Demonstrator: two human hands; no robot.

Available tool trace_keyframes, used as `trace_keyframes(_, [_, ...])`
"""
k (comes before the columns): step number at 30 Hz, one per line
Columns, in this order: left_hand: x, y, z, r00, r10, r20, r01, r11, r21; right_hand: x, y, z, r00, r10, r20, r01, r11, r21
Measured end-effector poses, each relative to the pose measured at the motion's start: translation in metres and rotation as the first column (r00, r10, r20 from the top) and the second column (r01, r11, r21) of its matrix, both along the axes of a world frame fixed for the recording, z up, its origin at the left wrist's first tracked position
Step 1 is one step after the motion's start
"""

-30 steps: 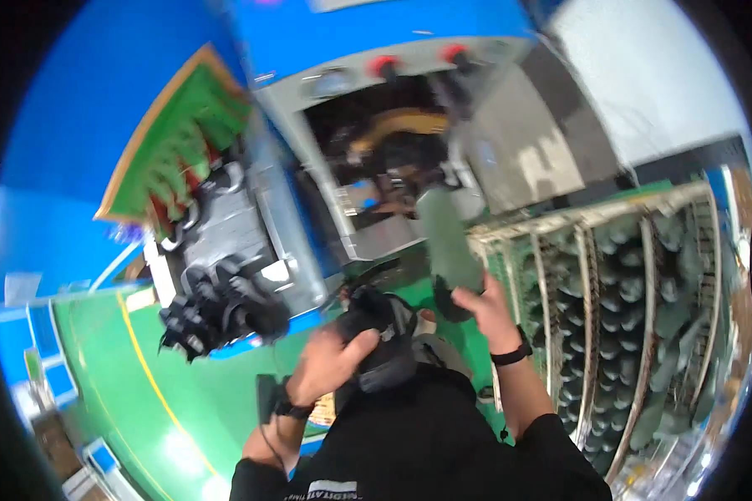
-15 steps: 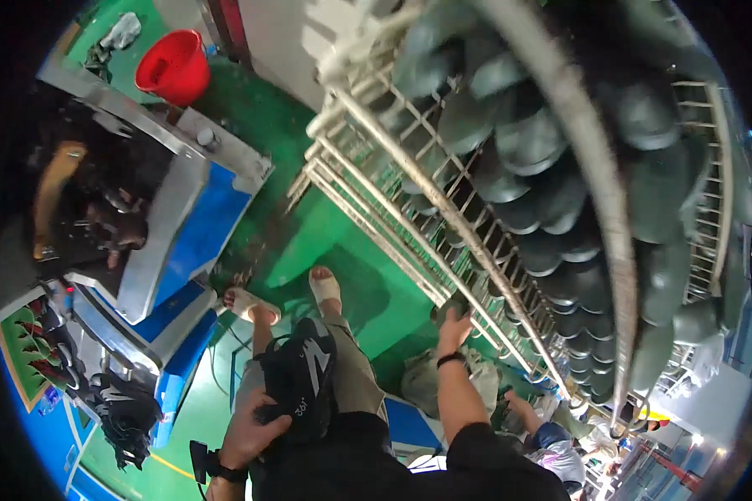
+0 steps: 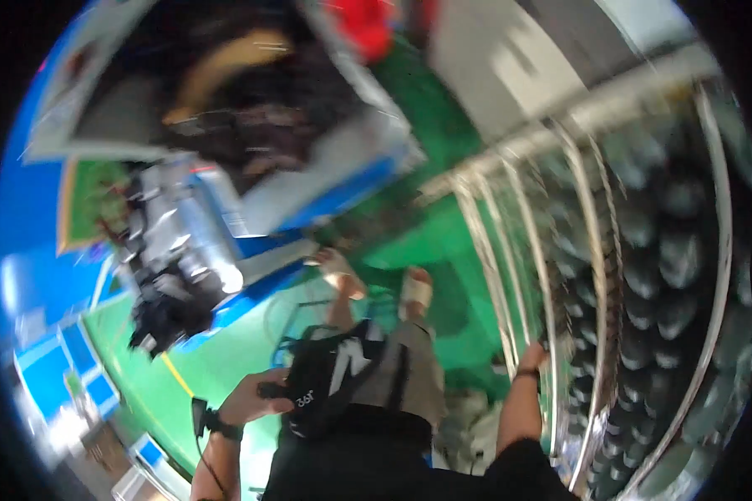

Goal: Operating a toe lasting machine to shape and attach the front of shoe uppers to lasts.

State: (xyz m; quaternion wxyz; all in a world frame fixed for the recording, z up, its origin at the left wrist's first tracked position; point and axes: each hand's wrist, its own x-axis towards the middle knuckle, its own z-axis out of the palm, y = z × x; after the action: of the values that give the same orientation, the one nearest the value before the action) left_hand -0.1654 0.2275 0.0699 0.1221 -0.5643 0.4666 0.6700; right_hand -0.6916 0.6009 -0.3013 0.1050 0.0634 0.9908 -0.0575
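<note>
My left hand [image 3: 255,398] is closed beside the black waist bag [image 3: 342,376] with a white mark that hangs at my front. A small dark thing [image 3: 271,390] shows at its fingers, too blurred to name. On the right, my right hand [image 3: 533,357] is at the near side of a pale metal rack [image 3: 546,292]. Its fingers are smeared and partly lost among the bars, so a hold cannot be made out. Rows of dark grey, rounded, sole-like pieces [image 3: 673,317] fill the rack.
At upper left stands a blue and grey machine [image 3: 334,196] with a dark, cluttered top. Black items [image 3: 171,309] hang near its lower end. A red bucket [image 3: 363,29] is at the far side, and a pale bundle [image 3: 464,426] lies beside the rack. The floor [image 3: 451,321] is green.
My view has turned, so the machine and rack appear shifted to the right. My right hand no longer shows the dark piece seen at its fingers earlier. My left hand stays by the bag.
</note>
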Motion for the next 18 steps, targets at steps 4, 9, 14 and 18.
trace_keyframes(4, [0.101,0.003,0.034,0.899,0.432,-0.071,-0.435,0.864,-0.253,0.064,-0.085,0.048,0.805,0.338,0.488,0.121,0.712,-0.692])
trace_keyframes(9, [0.163,-0.030,-0.042,0.909,0.261,0.326,0.134,0.557,-0.819,0.143,-0.234,0.127,0.471,0.650,0.597,0.001,0.676,-0.737])
trace_keyframes(14, [0.169,-0.088,-0.098,0.712,0.321,0.625,0.261,0.705,-0.660,0.201,-0.363,0.227,0.350,0.833,0.428,-0.379,0.544,-0.748])
trace_keyframes(18, [0.178,-0.064,-0.081,0.736,0.467,0.491,0.124,0.620,-0.775,0.214,-0.427,0.278,0.166,0.915,0.367,-0.496,0.399,-0.771])
